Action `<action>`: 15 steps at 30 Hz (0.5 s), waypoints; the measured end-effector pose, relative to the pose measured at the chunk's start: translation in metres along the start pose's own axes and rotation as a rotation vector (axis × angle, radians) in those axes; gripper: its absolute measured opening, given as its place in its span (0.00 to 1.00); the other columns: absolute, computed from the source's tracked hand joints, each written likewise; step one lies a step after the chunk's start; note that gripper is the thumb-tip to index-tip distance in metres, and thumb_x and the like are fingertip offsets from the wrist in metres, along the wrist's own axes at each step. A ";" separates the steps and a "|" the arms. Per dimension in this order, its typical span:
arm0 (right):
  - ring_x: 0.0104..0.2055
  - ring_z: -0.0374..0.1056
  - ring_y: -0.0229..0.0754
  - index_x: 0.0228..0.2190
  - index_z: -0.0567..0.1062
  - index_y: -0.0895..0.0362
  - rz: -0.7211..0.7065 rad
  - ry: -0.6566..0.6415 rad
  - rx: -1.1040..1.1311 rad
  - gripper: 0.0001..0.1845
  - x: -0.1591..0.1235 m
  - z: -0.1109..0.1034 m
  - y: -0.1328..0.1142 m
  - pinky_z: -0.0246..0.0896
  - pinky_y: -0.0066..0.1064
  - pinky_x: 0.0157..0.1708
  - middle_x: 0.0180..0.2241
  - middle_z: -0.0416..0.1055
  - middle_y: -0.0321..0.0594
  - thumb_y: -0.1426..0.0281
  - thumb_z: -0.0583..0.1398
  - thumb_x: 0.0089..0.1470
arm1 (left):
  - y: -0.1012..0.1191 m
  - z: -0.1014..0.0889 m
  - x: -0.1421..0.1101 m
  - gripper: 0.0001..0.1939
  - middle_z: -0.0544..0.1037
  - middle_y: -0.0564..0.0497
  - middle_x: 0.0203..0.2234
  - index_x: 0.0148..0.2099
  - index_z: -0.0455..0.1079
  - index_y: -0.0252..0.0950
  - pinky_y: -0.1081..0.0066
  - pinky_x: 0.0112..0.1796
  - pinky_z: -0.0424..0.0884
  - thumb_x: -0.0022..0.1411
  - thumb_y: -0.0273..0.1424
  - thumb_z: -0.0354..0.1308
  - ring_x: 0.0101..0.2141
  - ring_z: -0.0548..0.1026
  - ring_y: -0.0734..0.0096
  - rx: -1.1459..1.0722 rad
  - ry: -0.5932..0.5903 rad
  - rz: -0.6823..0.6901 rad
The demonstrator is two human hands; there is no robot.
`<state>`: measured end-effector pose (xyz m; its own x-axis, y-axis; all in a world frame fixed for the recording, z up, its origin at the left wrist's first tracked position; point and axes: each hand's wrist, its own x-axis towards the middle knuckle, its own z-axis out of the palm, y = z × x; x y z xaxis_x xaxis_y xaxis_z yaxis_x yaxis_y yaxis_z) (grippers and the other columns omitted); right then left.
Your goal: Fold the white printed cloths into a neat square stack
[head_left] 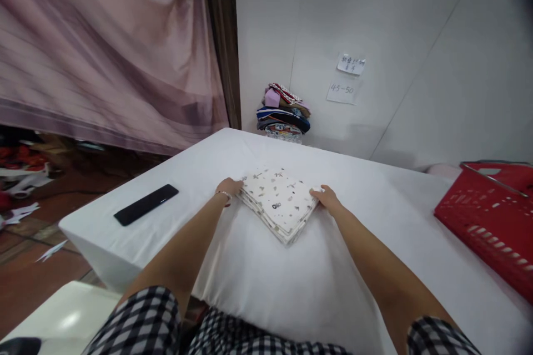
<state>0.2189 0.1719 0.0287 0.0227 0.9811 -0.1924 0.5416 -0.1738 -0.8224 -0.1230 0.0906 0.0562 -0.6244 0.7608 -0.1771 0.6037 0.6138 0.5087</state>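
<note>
A folded white cloth (pixel 277 199) with small printed figures lies cornerwise on the white-covered table, its layers showing along the near edges. My left hand (pixel 230 187) grips its left corner, fingers closed on the edge; a bracelet circles that wrist. At the opposite corner, my right hand (pixel 325 197) pinches the cloth between thumb and fingers. Parts of the fingers on both hands are hidden by the cloth or too small to make out.
A black phone (pixel 146 204) lies left on the table (pixel 375 205). A red plastic basket (pixel 491 216) stands at the right. Stacked folded clothes (pixel 283 113) rise at the back by the wall. A pink curtain (pixel 125 39) hangs left; a white stool (pixel 62 316) is lower left.
</note>
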 end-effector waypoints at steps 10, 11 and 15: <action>0.29 0.68 0.40 0.43 0.70 0.58 -0.054 0.065 0.322 0.30 0.035 -0.038 0.000 0.64 0.29 0.25 0.30 0.71 0.39 0.72 0.66 0.34 | 0.021 0.016 -0.019 0.14 0.76 0.42 0.37 0.39 0.68 0.33 0.75 0.25 0.68 0.54 0.36 0.54 0.32 0.75 0.66 -0.176 -0.160 0.046; 0.29 0.68 0.41 0.44 0.70 0.60 -0.069 0.120 0.283 0.30 0.043 -0.050 0.001 0.64 0.29 0.25 0.30 0.72 0.41 0.72 0.66 0.34 | 0.027 0.026 -0.025 0.14 0.76 0.44 0.38 0.41 0.67 0.33 0.77 0.25 0.68 0.54 0.36 0.54 0.32 0.75 0.68 -0.201 -0.186 0.071; 0.32 0.70 0.46 0.47 0.68 0.66 -0.140 0.335 0.024 0.30 0.070 -0.093 0.013 0.64 0.34 0.28 0.37 0.71 0.51 0.71 0.63 0.38 | 0.053 0.067 -0.052 0.22 0.74 0.42 0.43 0.48 0.65 0.32 0.77 0.27 0.68 0.51 0.37 0.59 0.31 0.74 0.71 -0.260 -0.252 0.173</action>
<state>0.3055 0.2459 0.0543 0.2261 0.9684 0.1056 0.5395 -0.0342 -0.8413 -0.0256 0.0977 0.0353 -0.3634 0.8961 -0.2549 0.5234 0.4227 0.7398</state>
